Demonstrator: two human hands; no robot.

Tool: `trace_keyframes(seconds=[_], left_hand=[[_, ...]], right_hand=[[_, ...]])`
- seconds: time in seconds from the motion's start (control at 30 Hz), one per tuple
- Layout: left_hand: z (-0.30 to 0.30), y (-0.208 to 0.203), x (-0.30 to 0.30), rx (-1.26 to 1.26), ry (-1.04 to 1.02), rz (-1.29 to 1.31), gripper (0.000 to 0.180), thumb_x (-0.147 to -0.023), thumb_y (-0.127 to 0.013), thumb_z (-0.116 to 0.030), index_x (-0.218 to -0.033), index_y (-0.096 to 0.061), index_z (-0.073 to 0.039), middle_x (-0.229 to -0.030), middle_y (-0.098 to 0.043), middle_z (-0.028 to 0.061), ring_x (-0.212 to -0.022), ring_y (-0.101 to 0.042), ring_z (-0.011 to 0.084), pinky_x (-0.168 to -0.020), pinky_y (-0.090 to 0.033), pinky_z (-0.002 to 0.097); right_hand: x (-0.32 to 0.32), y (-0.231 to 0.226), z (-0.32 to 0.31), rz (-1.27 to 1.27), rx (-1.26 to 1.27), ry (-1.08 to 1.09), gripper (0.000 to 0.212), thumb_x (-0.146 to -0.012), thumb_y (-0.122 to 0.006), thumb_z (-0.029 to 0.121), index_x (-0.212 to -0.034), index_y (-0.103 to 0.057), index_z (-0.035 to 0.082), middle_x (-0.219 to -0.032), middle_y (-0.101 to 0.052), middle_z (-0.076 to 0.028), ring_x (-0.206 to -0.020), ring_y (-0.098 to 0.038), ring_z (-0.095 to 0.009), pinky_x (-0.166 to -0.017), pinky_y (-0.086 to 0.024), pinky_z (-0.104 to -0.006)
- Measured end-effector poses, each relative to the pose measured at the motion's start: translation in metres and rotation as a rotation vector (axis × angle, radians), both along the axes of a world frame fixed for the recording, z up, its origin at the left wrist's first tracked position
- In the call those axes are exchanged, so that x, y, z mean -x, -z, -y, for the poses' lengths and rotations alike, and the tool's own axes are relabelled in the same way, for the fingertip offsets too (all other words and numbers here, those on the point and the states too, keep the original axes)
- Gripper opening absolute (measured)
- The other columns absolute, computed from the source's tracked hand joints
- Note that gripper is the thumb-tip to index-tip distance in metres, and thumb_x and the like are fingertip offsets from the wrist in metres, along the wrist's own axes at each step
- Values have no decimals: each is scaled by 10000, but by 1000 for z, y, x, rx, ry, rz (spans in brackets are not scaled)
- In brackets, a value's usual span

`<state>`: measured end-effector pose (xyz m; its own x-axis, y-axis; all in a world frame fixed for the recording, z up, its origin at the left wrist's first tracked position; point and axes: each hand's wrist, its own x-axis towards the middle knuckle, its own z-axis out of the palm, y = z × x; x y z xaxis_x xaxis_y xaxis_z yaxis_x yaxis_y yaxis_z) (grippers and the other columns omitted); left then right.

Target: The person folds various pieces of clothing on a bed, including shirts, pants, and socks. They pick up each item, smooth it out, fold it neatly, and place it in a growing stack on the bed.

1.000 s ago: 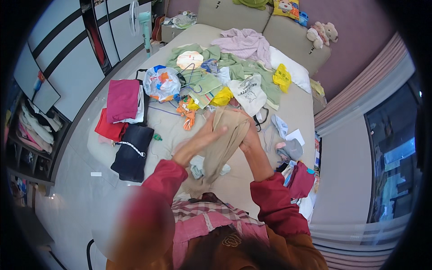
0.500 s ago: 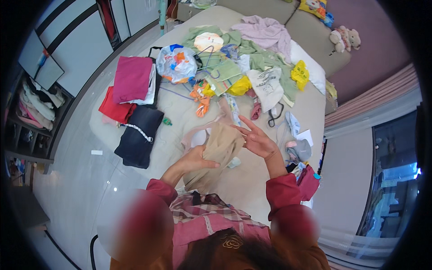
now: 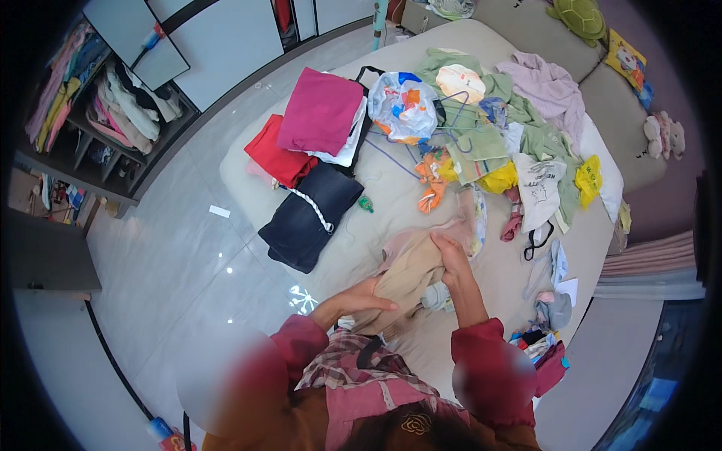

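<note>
A thin beige piece of clothing [image 3: 410, 279] is stretched between my two hands over the near part of the bed; its exact kind cannot be made out. My left hand [image 3: 362, 297] grips its left side, thumb lying on top. At its upper right edge my right hand [image 3: 456, 263] is closed on the cloth, fingers bent around it. The lower end hangs toward my lap. Just beyond lies a pale pink garment [image 3: 402, 239], partly covered by the beige cloth. A small pale bundle of cloth [image 3: 436, 298] shows between the beige piece and my right wrist.
Folded dark trousers [image 3: 312, 218], a red garment [image 3: 278, 150] and a magenta one [image 3: 320, 111] are stacked on the bed's left. Farther back are a plastic bag [image 3: 404, 109], hangers and a green blanket [image 3: 519, 109]. Small clothes [image 3: 553, 312] lie along the right edge.
My right hand, open with fingers spread before, has closed on the beige cloth's upper edge. My left hand keeps its hold. The view has turned left, so the bed appears farther right.
</note>
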<state>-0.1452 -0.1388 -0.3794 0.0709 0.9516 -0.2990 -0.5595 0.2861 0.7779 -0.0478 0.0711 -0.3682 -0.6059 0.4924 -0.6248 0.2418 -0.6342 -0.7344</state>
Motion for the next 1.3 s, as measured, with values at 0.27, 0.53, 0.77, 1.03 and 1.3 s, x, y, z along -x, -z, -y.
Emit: trace_keyframes(seconds=[0.27, 0.53, 0.77, 1.03, 1.3], left_hand=[[15, 30, 79, 129, 42, 107, 634, -766, -713, -122, -1314, -416, -8, -1238, -525, 61, -1124, -485, 134, -970, -369, 288], [31, 46, 121, 166, -65, 12, 631, -766, -715, -99, -1315, -416, -14, -1236, -528, 66, -1124, -492, 142, -966, -383, 288], [37, 39, 171, 212, -167, -31, 639, -758, -720, -107, -1312, -417, -8, -1230, -534, 66, -1123, -497, 140, -970, -379, 287], [-12, 1, 243, 33, -373, -124, 611, -761, -697, -77, -1304, -427, -5, -1212, -550, 60, -1098, -525, 132, -956, -399, 286], [-29, -23, 273, 41, -332, -334, 609, -776, -675, -86, -1317, -412, 9, -1226, -542, 83, -1097, -525, 149, -947, -403, 295]], right_hand=[[51, 13, 10, -75, 216, -261, 536, -806, -666, 38, -1293, -444, 17, -1160, -561, -86, -1018, -573, -179, -850, -487, -314], [102, 58, 16, -128, 161, -204, 526, -758, -651, -50, -1253, -478, -10, -1099, -594, -95, -971, -588, -175, -847, -481, -298], [161, 52, 10, -130, 116, -235, 523, -755, -668, -27, -1245, -484, -14, -1104, -595, -106, -964, -591, -180, -844, -477, -303], [251, -8, -34, -362, 3, -215, 482, -760, -677, -5, -1214, -513, -8, -1092, -598, -96, -985, -578, -169, -853, -467, -299], [274, -23, -55, -388, -69, -231, 453, -748, -669, -32, -1180, -535, -6, -1066, -610, -83, -961, -587, -155, -844, -470, -286]])
